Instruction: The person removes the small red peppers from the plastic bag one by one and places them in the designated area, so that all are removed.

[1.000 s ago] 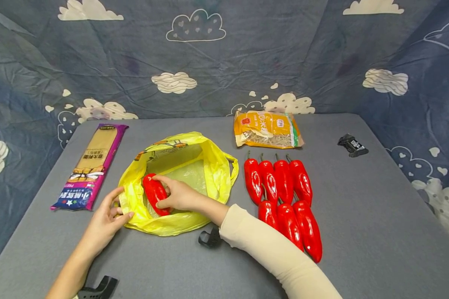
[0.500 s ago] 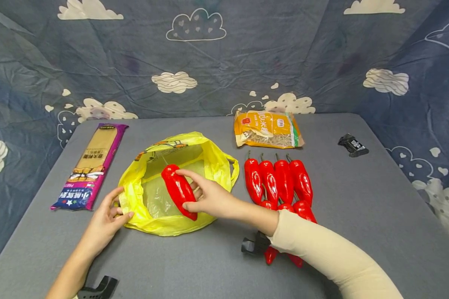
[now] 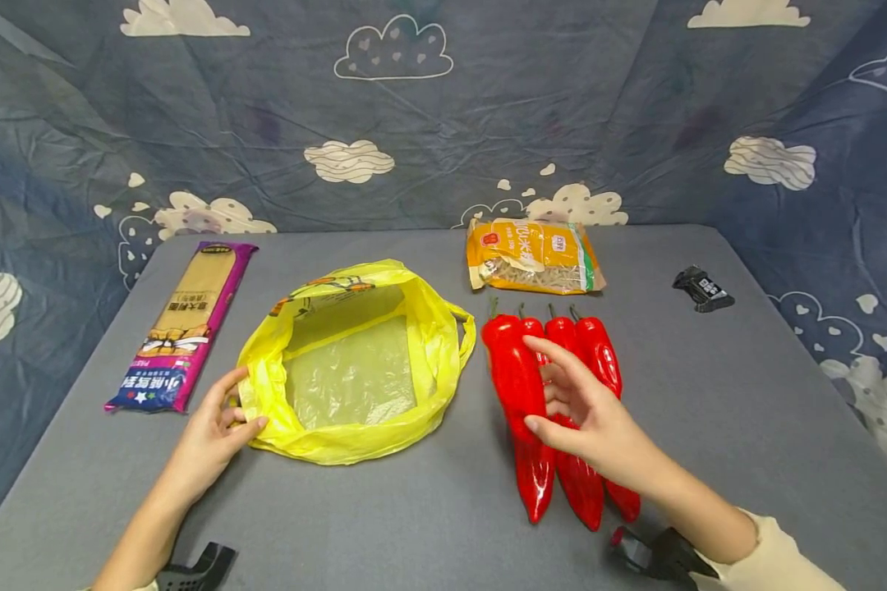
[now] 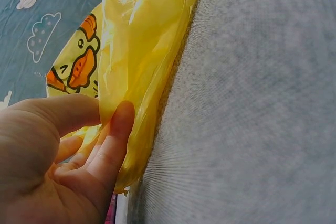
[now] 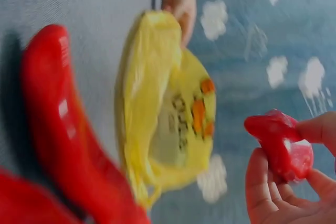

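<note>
A yellow plastic bag (image 3: 432, 414) stands with its mouth wide open left of centre; its inside looks bare. My left hand (image 3: 209, 443) pinches the bag's left rim between thumb and fingers, as the left wrist view shows with the bag wall (image 4: 142, 51) and its duck print. My right hand (image 3: 599, 423) holds a red pepper (image 3: 512, 369) between thumb and fingertips, raised over the other red peppers (image 3: 535, 484). These lie in two rows right of the bag, partly hidden by the hand. In the right wrist view the held pepper (image 5: 283, 150) points at the camera.
A purple-edged pack of pasta (image 3: 185, 328) lies at the left. An orange food packet (image 3: 534, 256) lies behind the peppers. A small black wrapped packet (image 3: 702, 289) is at the far right. A cloud-patterned cloth (image 3: 517, 107) hangs behind the grey table (image 3: 340, 525).
The right hand has lifted the red pepper out of the bag and carried it right, over the other peppers. The left hand has stayed at the bag's rim.
</note>
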